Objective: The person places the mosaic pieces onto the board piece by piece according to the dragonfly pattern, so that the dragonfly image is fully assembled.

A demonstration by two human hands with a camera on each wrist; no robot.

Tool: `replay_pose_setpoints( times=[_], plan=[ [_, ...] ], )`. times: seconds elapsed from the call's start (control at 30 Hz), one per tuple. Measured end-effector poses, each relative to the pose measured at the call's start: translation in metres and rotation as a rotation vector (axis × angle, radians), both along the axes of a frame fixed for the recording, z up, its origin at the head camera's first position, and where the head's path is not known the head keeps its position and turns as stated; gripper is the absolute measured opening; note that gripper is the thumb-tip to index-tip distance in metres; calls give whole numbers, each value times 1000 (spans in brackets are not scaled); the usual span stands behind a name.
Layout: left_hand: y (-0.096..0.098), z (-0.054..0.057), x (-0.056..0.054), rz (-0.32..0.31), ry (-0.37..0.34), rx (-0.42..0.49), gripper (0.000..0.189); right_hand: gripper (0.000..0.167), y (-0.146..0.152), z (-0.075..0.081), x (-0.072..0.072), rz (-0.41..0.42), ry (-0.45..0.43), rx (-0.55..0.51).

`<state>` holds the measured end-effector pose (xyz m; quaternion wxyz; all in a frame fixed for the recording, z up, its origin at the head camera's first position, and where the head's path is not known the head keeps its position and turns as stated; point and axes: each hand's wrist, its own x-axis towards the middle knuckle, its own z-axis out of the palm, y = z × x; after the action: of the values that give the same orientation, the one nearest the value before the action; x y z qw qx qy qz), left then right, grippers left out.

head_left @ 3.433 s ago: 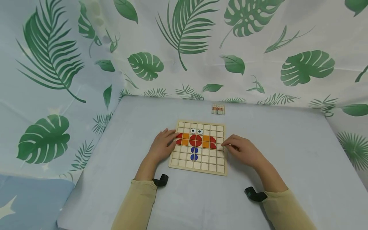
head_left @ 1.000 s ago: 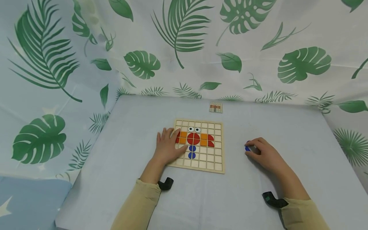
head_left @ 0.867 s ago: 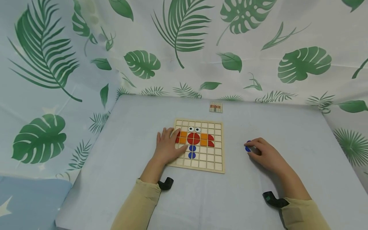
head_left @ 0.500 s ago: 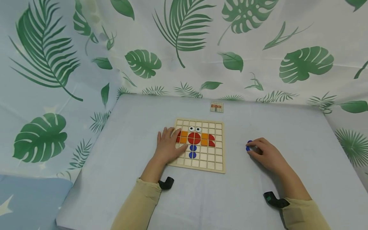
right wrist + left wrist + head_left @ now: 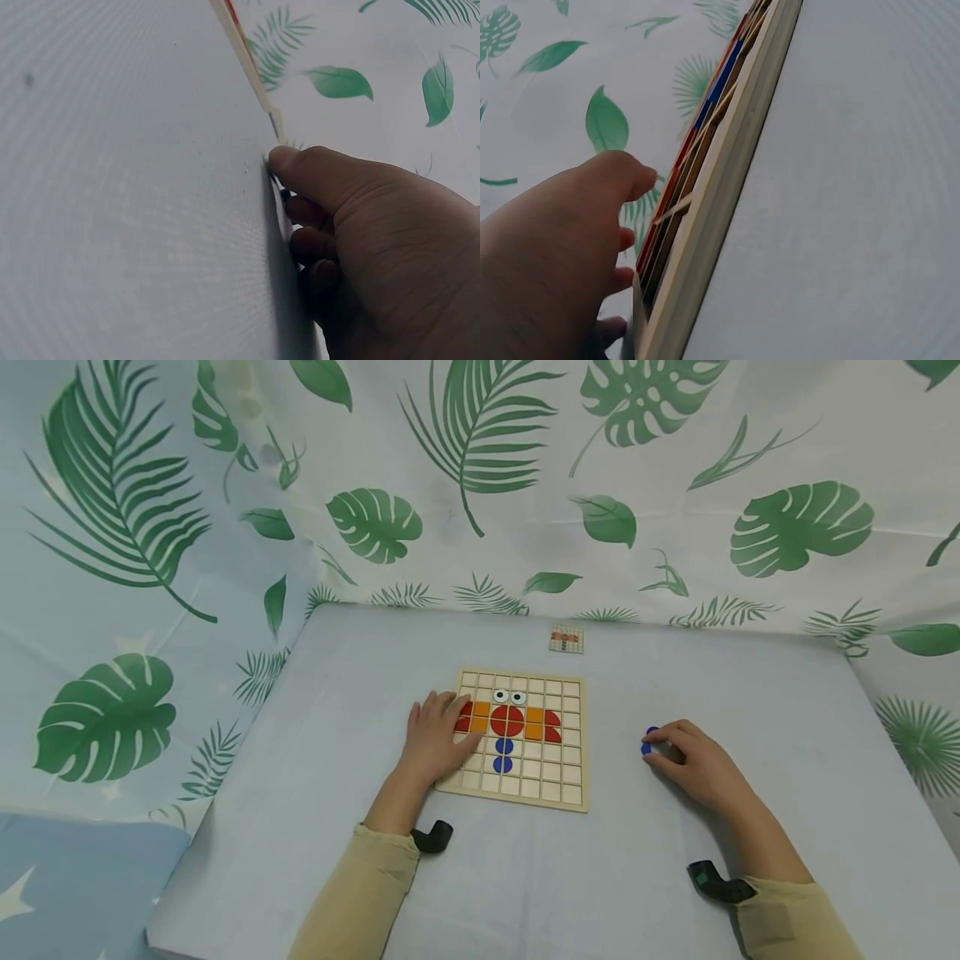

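A square wooden grid board [image 5: 547, 793] lies on the table. Set in it are two eye discs [image 5: 509, 697], a red circle [image 5: 507, 721], orange squares [image 5: 535, 723], red curved pieces [image 5: 552, 726] and blue rounded pieces [image 5: 503, 764]. My left hand [image 5: 433, 739] rests on the board's left side with fingers spread, the fingertips by the red pieces there. To the right of the board, my right hand [image 5: 693, 762] pinches a small blue piece [image 5: 647, 748] at the table between thumb and index finger. More blue shows above the index fingertip; whether it is a separate piece, I cannot tell.
A small pattern card [image 5: 566, 639] showing a similar figure lies behind the board. Leaf-printed cloth [image 5: 510, 552] hangs behind and to the left of the pale table [image 5: 525, 877]. Black wrist mounts [image 5: 433, 837] stick out from both sleeves.
My right hand has moved from the board's right edge out to the blue on the table, then stayed there. My left hand slid inward over the board, and its thumb has lately drawn back slightly.
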<state>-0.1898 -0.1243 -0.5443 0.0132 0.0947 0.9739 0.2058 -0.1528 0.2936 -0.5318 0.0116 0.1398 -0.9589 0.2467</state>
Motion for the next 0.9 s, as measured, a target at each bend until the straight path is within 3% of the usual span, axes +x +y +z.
replay_pose_setpoints(
  times=[0.5, 0.9],
  plan=[
    [-15, -1, -8, 5, 29, 152, 50, 23, -1, -2, -3, 8, 6, -7],
    [-14, -4, -6, -7, 75, 139, 48, 25, -17, 15, -3, 96, 55, -32]
  ],
)
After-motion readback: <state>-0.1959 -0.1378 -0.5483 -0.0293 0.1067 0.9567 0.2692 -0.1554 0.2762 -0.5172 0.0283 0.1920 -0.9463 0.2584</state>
